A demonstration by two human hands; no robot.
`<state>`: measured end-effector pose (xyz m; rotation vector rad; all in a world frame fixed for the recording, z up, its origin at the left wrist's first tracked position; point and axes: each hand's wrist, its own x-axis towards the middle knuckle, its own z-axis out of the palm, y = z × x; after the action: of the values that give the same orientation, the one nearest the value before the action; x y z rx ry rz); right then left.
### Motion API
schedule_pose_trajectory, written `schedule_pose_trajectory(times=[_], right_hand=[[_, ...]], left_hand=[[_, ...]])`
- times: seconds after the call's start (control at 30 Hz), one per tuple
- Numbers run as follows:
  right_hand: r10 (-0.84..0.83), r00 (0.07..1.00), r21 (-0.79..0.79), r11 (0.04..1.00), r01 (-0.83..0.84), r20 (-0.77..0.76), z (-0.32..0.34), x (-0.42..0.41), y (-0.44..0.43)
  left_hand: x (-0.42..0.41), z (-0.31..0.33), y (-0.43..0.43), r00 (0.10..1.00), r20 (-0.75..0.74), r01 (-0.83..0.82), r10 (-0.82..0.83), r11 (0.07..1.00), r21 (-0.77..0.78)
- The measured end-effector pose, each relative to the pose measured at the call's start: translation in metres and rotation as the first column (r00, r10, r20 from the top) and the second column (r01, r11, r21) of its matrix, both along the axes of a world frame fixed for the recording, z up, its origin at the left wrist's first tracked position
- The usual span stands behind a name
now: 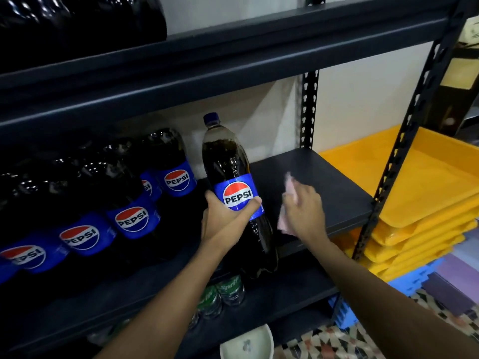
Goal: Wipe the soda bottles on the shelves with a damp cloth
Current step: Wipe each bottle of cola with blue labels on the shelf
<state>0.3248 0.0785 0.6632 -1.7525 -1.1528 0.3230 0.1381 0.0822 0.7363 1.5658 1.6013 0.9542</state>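
Now left hand grips one Pepsi bottle; right hand clutches cloth; five shelved bottles.

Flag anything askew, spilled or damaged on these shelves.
Only the Pepsi bottle in the left hand leans, out of the row; the right hand holds the cloth beside it. No spill or damage shows.

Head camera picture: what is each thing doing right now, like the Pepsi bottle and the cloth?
Big dark plastic Pepsi bottle with blue cap: capped, tilted, gripped at its label.
Left hand: grips that bottle.
Small pink cloth: bunched, apart from the bottle.
Right hand: holds the cloth.
Other dark Pepsi bottles: lined up on the shelf.
Yellow plastic trays: stacked.
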Motion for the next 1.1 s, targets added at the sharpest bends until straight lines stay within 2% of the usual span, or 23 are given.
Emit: schedule_pose_trajectory(times=[0.03,0.07,0.1,0.17,0.33,0.47,0.53,0.63,0.73,0.9,0.97,1.1], right_hand=[[0.091,0.964,-0.116,0.991,-0.064,0.250,-0.011,-0.004,0.003],[0.192,0.885,-0.246,0.965,-0.091,0.425,-0.026,-0.006,0.005],[0.268,0.799,-0.327,0.940,-0.095,0.539,-0.035,-0.012,0.006],[0.321,0.735,-0.379,0.921,-0.094,0.597,-0.039,-0.019,0.008],[0.479,0.678,-0.467,0.856,-0.220,0.558,-0.027,-0.027,0.016],[0.485,0.671,-0.468,0.854,-0.227,0.560,-0.015,-0.039,0.012],[0.452,0.731,-0.395,0.879,-0.267,0.511,-0.008,-0.051,0.010],[0.472,0.815,-0.199,0.881,-0.428,0.336,0.003,-0.071,0.003],[0.590,0.786,-0.148,0.807,-0.571,0.183,0.009,-0.087,-0.006],[0.654,0.755,-0.204,0.744,-0.636,0.033,-0.008,-0.100,-0.020],[0.652,0.758,-0.206,0.741,-0.639,-0.006,-0.018,-0.106,-0.026],[0.596,0.803,-0.168,0.794,-0.584,0.028,-0.031,-0.116,-0.031]], left_hand=[[-0.004,0.002,-0.001,1.000,0.004,-0.014,0.014,1.000,0.019],[-0.008,0.003,-0.001,1.000,0.003,-0.026,0.026,0.999,0.039],[-0.013,0.004,-0.001,0.999,-0.001,-0.040,0.040,0.997,0.060],[-0.021,0.005,-0.002,0.998,-0.019,-0.060,0.062,0.993,0.099],[-0.041,-0.003,-0.006,0.992,-0.055,-0.096,0.111,0.971,0.218],[-0.056,-0.009,-0.009,0.992,-0.059,-0.092,0.111,0.961,0.260],[-0.065,-0.013,-0.010,0.992,-0.048,-0.096,0.113,0.959,0.267],[-0.077,-0.018,-0.012,0.992,0.018,-0.125,0.125,0.952,0.279],[-0.087,-0.021,-0.013,0.992,0.076,-0.122,0.105,0.949,0.291],[-0.104,-0.025,-0.022,0.990,0.142,-0.031,-0.005,0.967,0.251],[-0.114,-0.041,-0.031,0.992,0.126,-0.047,0.020,0.975,0.216],[-0.126,-0.080,-0.050,0.992,0.006,-0.123,0.123,0.988,0.095]])
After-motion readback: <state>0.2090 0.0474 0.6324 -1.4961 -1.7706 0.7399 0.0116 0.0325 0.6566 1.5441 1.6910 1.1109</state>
